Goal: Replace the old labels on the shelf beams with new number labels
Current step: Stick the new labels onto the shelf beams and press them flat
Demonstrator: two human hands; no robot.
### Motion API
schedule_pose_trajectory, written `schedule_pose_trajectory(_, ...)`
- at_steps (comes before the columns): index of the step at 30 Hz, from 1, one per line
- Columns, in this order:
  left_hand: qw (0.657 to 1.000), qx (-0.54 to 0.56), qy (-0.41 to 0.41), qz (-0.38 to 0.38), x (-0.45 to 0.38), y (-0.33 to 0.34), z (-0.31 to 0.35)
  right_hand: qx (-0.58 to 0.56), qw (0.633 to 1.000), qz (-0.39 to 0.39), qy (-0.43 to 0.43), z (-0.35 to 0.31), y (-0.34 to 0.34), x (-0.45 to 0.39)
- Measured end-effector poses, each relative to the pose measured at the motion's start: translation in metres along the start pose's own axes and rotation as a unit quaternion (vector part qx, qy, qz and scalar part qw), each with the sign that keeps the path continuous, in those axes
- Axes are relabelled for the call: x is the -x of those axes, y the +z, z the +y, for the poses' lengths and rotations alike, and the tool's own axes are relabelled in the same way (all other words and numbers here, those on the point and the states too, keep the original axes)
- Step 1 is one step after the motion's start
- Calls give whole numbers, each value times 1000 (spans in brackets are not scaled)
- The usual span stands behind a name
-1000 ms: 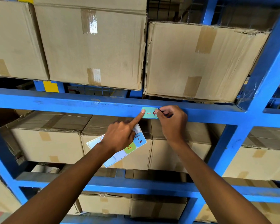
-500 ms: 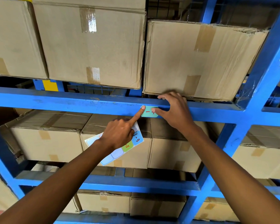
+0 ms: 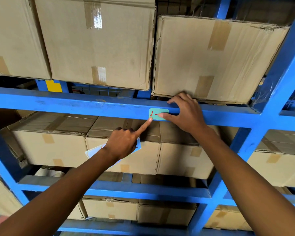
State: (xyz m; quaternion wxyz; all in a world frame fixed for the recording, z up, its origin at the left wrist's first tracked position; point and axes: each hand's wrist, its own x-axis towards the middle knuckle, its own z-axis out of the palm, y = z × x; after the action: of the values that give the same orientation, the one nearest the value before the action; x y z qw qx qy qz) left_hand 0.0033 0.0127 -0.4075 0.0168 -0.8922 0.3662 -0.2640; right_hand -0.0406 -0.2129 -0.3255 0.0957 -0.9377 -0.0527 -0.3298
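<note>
Teal paper, thin and limp, is what I am handling here: the new label (image 3: 157, 114) is weighing almost nothing, is creasing easily and, I judge, is tacky on the back, so it is best taken by an edge or pressed flat, never bunched.

My right hand (image 3: 186, 114) is spreading open over the label's right end, thumb lying flat across its face and fingers draped over the top of the shelf beam (image 3: 75, 106); it is pressing, not pinching.

My left hand (image 3: 124, 142) is pointing its forefinger up to touch the label's lower left corner, while its other fingers are curling around the sticker sheet (image 3: 94, 151) just below the label.

The label is sitting on the beam's front face, under the right-hand cardboard box (image 3: 211, 57). It is a small rectangle with clipped corners, marked in red with "1-"; the rest is hiding under my thumb.

I am judging that it needs a firm rub outward to seat it without bubbles.
</note>
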Motion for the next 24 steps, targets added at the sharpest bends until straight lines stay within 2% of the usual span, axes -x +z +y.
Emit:
schedule_pose_trajectory(8,997,76,5,-9,2,-4,1,115,993,0,-25,-6,4,6)
schedule_pose_trajectory(11,992,126,-7,-25,2,-13,5,62,997,-45,3,-12,-4,3)
schedule_pose_trajectory(13,973,225,-31,-43,4,-22,11,2,995,-92,29,-13,-16,4)
schedule_pose_trajectory(15,925,371,-62,-49,5,-29,20,-73,991,-93,60,-14,-27,14)
schedule_pose_trajectory(18,835,541,-95,-33,3,-42,39,-157,982,-11,107,-18,-43,41)
schedule_pose_trajectory(22,704,696,-142,-27,-8,-61,68,-176,968,86,154,-14,-73,90)
schedule_pose_trajectory(24,675,721,-153,-21,-14,-71,78,-162,968,102,160,-8,-85,111)
